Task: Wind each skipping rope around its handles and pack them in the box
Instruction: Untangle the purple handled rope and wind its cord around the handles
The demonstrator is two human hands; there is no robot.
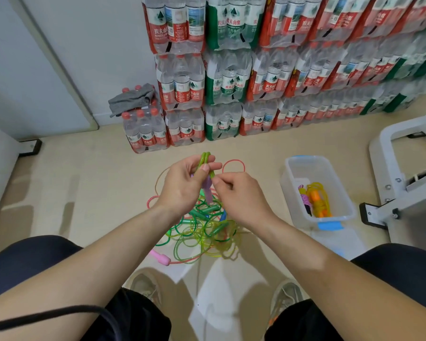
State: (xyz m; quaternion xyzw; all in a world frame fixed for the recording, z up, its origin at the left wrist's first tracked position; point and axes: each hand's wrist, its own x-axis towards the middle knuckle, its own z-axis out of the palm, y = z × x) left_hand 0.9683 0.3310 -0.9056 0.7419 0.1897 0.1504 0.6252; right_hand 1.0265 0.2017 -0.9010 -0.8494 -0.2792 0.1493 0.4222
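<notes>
Green translucent skipping rope (205,158) with purple handles: gripped in left hand (182,185), pinched by right hand (236,193), held above tangled rope pile (207,232) on floor (96,193); clear plastic box (305,168) at right, wound ropes (316,195) inside

Floor (84,183): beige, smooth.

Centre: loose tangle of skipping ropes (202,232), with green, yellow and pink cords overlapping. 1 pink handle (160,258) lies at the tangle's near-left side.

Right of the tangle, apart from it: clear plastic box (287,190), open, blue tape at its near end. A clear lid (335,242) lies flat against that end.

Far edge, along the wall: shrink-wrapped water bottle packs (228,119), stacked.

Right edge: white metal frame (403,205).

Near edge: 2 shoes (145,286).
</notes>
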